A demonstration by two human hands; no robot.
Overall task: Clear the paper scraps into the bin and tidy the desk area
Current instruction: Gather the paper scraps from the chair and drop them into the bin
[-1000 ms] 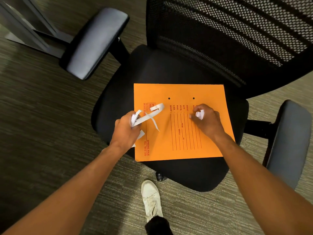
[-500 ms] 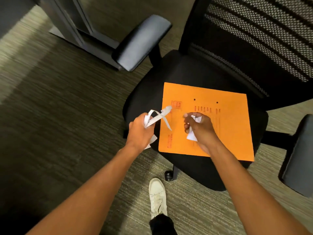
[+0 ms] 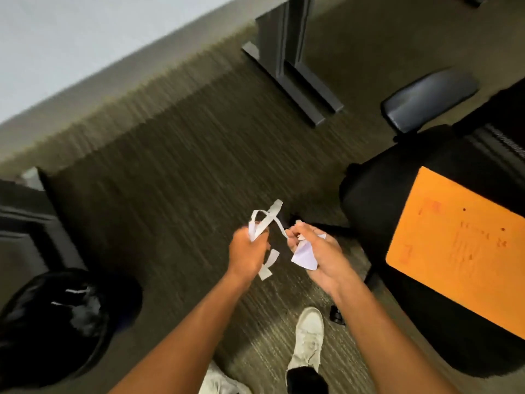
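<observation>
Motion blur smears the whole view. My left hand [image 3: 246, 251] closes over the middle of the paper strips [image 3: 265, 223], hiding how many I hold. Print on the orange folder [image 3: 454, 251] is too blurred to read, and its right side runs off the frame. The bin [image 3: 56, 322] is cut by the left edge, its contents indistinct.

The person is going bare-armed, no sleeves showing on either forearm. They are wearing a white lace-up sneaker [image 3: 308, 338] at six o'clock, with a dark trouser cuff [image 3: 305, 380] above it. A second pale shoe [image 3: 218, 382], blurred, is possibly showing at the bottom edge.
</observation>
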